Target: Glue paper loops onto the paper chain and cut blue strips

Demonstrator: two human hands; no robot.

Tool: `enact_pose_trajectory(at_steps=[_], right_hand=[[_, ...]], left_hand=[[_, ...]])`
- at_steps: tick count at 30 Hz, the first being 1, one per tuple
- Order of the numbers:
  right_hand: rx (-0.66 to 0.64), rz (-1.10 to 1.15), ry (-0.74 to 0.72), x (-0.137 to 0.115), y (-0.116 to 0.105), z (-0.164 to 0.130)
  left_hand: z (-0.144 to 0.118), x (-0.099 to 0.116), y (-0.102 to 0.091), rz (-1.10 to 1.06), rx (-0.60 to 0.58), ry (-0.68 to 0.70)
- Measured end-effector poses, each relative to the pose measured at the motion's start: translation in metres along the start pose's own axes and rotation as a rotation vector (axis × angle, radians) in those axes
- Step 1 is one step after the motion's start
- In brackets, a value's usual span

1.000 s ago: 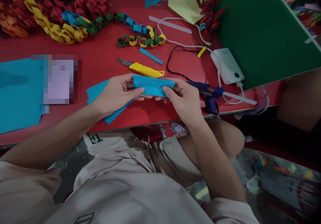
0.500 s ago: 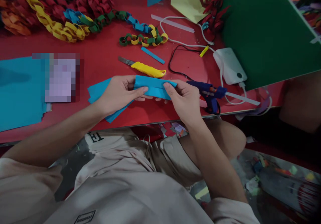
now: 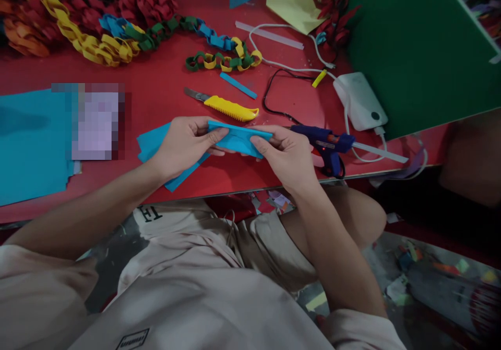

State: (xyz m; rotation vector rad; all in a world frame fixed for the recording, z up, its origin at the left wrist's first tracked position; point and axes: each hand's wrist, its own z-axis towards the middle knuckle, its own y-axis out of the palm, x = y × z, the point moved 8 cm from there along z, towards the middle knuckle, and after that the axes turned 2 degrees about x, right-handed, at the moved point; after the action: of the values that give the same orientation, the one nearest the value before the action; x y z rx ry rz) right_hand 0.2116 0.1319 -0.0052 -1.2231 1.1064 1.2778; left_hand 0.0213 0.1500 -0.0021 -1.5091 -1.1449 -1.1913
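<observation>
Between my two hands is a folded piece of blue paper [image 3: 239, 140], held just above the red table's front part. My left hand [image 3: 190, 143] pinches its left end, thumb on top and fingers behind. At the other end, my right hand [image 3: 285, 154] grips it the same way. More blue paper pieces [image 3: 154, 141] lie under and beside my left hand. Beyond the held paper rests a yellow utility knife [image 3: 230, 108] with its blade out to the left. A dark blue glue gun [image 3: 326, 143] lies just right of my right hand, a glue stick in its back.
Blue sheets [image 3: 31, 146] are stacked at the left on the red table [image 3: 156, 83]. Coloured paper chains [image 3: 105, 49] heap at the back left. A white power bank [image 3: 360, 102] with cables and a green board [image 3: 422, 52] are at the right.
The upper edge of the blue paper has folded down towards me, so the strip looks narrower. Both hands have stayed almost in place, thumbs pressing on the paper.
</observation>
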Motion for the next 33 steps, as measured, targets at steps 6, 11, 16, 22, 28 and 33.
enact_pose_trajectory(at_steps=[6,11,16,22,28,33], right_hand=[[-0.031,-0.161,-0.085,-0.015,0.002,-0.002],[-0.008,-0.246,-0.083,-0.018,0.004,-0.002],[-0.038,-0.314,-0.151,-0.024,0.011,-0.006],[-0.073,-0.297,-0.050,-0.015,0.006,-0.002],[0.043,-0.216,-0.066,-0.017,-0.005,-0.003],[-0.092,0.026,0.110,-0.006,0.015,-0.008]], left_hand=[[-0.003,0.004,0.003,0.172,-0.056,0.023],[-0.006,0.007,0.011,0.251,-0.159,0.083],[-0.006,0.014,0.011,0.346,-0.127,0.170],[-0.005,0.021,-0.002,0.429,0.025,0.222],[-0.006,0.023,-0.007,0.409,0.055,0.237],[-0.011,0.019,-0.010,0.336,0.132,0.246]])
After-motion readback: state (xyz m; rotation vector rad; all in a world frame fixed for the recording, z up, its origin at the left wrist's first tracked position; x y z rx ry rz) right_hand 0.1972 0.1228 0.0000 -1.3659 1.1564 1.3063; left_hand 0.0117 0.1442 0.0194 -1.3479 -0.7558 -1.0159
